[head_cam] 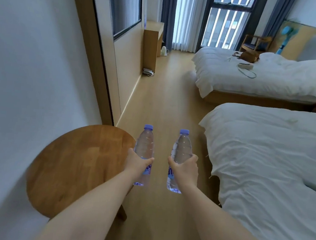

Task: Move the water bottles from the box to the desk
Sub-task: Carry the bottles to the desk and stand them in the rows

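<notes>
I hold two clear water bottles with purple caps and purple labels, one in each hand, both upright above the wooden floor. My left hand (137, 162) grips the left bottle (145, 143) around its middle, just past the edge of a round table. My right hand (184, 167) grips the right bottle (182, 148) the same way. A wooden desk (153, 36) stands far ahead against the left wall, near the curtains. The box is not in view.
A round wooden table (77, 168) is at my left by the white wall. Two beds with white covers, the near one (270, 166) and the far one (261, 75), fill the right side. A floor aisle (166, 94) runs ahead. A phone (148, 72) lies at the desk's foot.
</notes>
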### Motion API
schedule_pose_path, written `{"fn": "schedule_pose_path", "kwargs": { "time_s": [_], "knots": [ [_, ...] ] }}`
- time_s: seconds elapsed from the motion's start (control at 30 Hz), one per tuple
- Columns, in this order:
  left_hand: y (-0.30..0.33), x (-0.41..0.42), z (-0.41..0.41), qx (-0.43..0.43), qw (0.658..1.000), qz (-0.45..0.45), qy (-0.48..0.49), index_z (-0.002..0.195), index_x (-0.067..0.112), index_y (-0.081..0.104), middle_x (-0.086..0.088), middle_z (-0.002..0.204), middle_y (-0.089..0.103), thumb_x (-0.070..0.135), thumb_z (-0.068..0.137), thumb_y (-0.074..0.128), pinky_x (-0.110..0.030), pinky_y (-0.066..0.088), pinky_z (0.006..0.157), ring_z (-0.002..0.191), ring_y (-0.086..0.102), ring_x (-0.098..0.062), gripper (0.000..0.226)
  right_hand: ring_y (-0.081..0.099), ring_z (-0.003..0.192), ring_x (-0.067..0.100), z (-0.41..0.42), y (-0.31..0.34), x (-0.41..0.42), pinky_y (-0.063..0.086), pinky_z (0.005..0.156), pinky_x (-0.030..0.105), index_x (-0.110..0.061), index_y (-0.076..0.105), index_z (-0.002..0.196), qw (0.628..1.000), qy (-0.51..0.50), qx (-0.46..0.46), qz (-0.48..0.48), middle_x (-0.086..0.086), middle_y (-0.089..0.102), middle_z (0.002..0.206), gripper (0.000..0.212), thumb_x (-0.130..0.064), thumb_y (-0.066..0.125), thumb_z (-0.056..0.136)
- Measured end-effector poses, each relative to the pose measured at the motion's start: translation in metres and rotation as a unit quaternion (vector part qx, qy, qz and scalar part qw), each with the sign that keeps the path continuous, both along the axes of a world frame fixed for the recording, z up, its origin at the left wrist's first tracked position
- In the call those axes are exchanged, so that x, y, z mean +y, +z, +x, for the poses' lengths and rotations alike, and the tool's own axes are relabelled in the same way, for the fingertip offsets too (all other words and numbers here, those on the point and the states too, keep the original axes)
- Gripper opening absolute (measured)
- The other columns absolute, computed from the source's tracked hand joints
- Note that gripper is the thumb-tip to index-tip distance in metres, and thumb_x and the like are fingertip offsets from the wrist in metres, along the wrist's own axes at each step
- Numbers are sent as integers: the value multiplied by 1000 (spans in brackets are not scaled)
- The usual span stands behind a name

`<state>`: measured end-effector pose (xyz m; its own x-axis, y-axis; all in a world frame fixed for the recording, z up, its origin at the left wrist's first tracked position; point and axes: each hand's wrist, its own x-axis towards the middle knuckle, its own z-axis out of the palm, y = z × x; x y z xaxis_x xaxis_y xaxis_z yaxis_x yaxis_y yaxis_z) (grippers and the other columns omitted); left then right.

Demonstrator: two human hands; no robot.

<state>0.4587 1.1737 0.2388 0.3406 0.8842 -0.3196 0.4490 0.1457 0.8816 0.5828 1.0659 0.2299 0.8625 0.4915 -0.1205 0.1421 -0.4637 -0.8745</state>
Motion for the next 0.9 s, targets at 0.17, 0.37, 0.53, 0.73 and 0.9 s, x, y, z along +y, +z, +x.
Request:
{"fn": "schedule_pose_path", "kwargs": {
  "time_s": [0.17,0.37,0.53,0.73,0.9],
  "knots": [
    [6,75,79,-4,999,27,-23,109,17,38,-4,103,56,27,72,82,-34,50,81,91,59,-21,59,59,79,10,76,-1,73,46,57,17,-20,35,124,1000,-11,-6,14,-3,53,102,73,-48,79,73],
    [-7,166,192,0,999,29,-23,106,20,33,-1,98,54,31,73,80,-30,44,72,81,55,-18,58,57,82,12,192,-12,159,43,58,14,-21,34,124,1000,-3,-15,11,-1,51,107,73,-48,79,73],
    [-7,242,292,-3,1000,25,14,107,16,37,-2,101,55,31,69,82,-35,50,78,86,58,-23,60,61,85,14,292,-7,240,57,73,30,-18,36,125,1000,14,-20,8,0,54,108,77,-50,80,69],
    [7,331,385,-2,999,41,30,111,18,35,4,96,52,34,70,81,-28,43,70,80,54,-16,64,61,88,15,389,12,340,56,75,34,-15,37,125,999,34,-30,4,0,54,109,77,-52,78,70],
    [-3,419,450,-2,998,34,47,110,19,32,4,100,48,35,69,82,-29,43,75,85,52,-19,67,63,91,17,455,7,430,57,79,38,-16,37,123,999,47,-27,-2,1,56,110,76,-53,78,70]
  ]
}}
